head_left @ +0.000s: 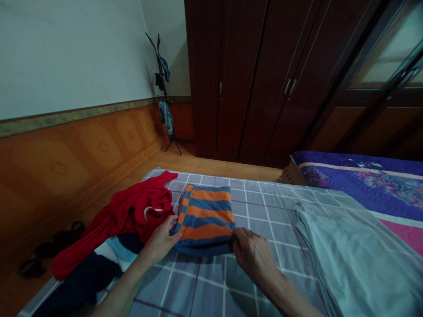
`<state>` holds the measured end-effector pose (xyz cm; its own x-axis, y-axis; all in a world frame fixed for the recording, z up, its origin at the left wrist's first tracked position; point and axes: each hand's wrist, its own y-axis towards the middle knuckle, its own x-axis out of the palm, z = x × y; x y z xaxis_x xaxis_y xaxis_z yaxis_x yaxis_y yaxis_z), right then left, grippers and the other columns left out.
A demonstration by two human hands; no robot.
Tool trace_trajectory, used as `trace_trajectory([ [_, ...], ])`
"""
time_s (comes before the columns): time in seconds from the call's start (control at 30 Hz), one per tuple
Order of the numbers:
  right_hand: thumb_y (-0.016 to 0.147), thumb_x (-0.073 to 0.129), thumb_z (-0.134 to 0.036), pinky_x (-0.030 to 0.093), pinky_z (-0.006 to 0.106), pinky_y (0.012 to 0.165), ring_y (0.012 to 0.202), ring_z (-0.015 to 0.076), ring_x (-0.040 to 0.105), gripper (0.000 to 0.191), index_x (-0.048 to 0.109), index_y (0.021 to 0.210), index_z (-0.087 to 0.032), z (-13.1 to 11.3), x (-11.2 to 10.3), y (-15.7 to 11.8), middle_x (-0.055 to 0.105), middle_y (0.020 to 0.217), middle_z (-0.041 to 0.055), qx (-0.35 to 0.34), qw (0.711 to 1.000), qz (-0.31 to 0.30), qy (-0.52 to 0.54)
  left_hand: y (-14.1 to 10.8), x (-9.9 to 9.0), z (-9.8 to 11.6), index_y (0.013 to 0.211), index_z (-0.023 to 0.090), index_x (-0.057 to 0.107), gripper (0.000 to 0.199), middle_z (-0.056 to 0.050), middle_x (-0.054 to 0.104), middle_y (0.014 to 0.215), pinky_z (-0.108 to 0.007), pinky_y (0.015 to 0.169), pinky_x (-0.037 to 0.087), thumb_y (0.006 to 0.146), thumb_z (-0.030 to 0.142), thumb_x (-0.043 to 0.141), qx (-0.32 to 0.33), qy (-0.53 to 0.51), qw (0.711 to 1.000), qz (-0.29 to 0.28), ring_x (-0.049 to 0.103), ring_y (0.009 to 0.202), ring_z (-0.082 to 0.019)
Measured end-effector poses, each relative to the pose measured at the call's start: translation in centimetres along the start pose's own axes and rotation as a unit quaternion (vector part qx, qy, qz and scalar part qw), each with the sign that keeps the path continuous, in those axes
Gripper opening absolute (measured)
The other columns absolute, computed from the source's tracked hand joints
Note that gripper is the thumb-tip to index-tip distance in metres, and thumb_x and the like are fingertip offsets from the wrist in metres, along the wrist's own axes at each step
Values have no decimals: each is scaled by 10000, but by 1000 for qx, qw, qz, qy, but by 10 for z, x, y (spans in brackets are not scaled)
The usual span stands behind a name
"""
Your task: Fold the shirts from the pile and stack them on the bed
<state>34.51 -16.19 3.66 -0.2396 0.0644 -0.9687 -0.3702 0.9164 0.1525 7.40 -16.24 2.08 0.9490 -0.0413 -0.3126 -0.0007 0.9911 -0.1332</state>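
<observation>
A folded orange-and-blue striped garment (208,213) lies in a flat rectangle on the grey checked bed sheet (261,215); its exact kind cannot be made out. My left hand (165,240) grips its near left corner, thumb on top and fingers along the left edge. At the near right corner, my right hand (253,251) is closed on the cloth, its fingertips partly hidden. The garment's near edge appears raised slightly off the sheet. Beside my left hand lies a crumpled red garment (132,207), touching or nearly touching the striped one.
Light blue and dark navy clothes (89,277) lie under the red garment. A pale grey-green cloth (363,259) spreads on the right. Beyond are a purple floral mattress (360,171), a dark wardrobe (244,83) and a coat stand (161,70). Dark shoes (49,251) sit on the floor at left.
</observation>
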Motion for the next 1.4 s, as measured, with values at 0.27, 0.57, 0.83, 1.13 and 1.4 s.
trace_trajectory([
  [0.27,788,485,-158,444,270,602,722,179,650,207,632,904,-245,39,5,-73,683,853,41,-85,994,-28,55,-57,0,7,1314,206,485,599,2,648,711,-291,681,441,719,184,545,-44,341,939,-31,629,713,-219],
  [0.57,852,488,-223,472,292,791,905,191,626,247,640,1045,-192,0,-20,14,656,993,64,3,985,34,171,-19,73,38,1224,218,567,377,-77,565,1239,-369,1020,381,852,193,508,220,369,901,-61,494,1175,-238],
  [0.83,910,468,-440,170,479,1120,1369,278,261,528,476,1350,-148,7,53,60,361,1464,130,-100,988,-41,111,-21,120,-11,1464,266,261,595,-102,212,1534,-549,1122,210,917,345,483,245,415,858,-177,197,1396,-328],
  [1.13,944,370,-500,125,518,1105,1384,306,210,609,367,1419,-118,44,62,114,296,1487,174,10,1000,-12,24,-19,115,-17,1489,301,81,691,-67,12,1549,-539,1127,194,924,336,477,257,427,846,-189,100,1414,-318],
  [1.4,956,376,-402,257,461,1115,1396,235,200,577,280,1455,-132,4,63,42,254,1511,126,-41,990,20,133,-15,120,-26,1491,286,123,709,-61,224,1531,-521,1120,233,901,376,504,294,399,853,-166,237,1386,-314],
])
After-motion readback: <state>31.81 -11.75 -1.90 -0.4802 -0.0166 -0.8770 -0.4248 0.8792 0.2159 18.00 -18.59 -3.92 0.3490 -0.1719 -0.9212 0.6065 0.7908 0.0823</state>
